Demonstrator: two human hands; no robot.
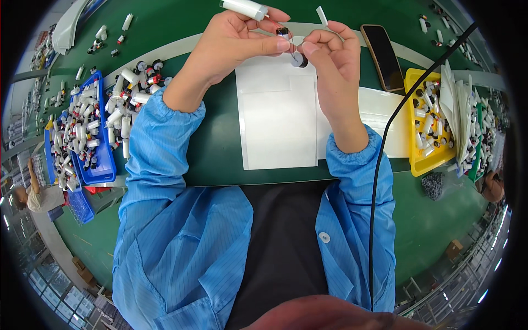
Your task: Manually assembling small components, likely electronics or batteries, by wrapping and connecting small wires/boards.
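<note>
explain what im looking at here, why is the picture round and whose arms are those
There is one picture, taken by a wide fisheye camera worn on a person's head and looking down, so straight edges bend and the corners go dark. The arms in blue sleeves are that person's own. No machine is involved, only bare hands. The left hand holds a white tube and pinches a small dark-capped part. The right hand meets it fingertip to fingertip and holds a thin white strip. Below them a white sheet lies on the green table. On the left is a blue tray of small white cylinders, on the right a yellow tray and a dark phone.
</note>
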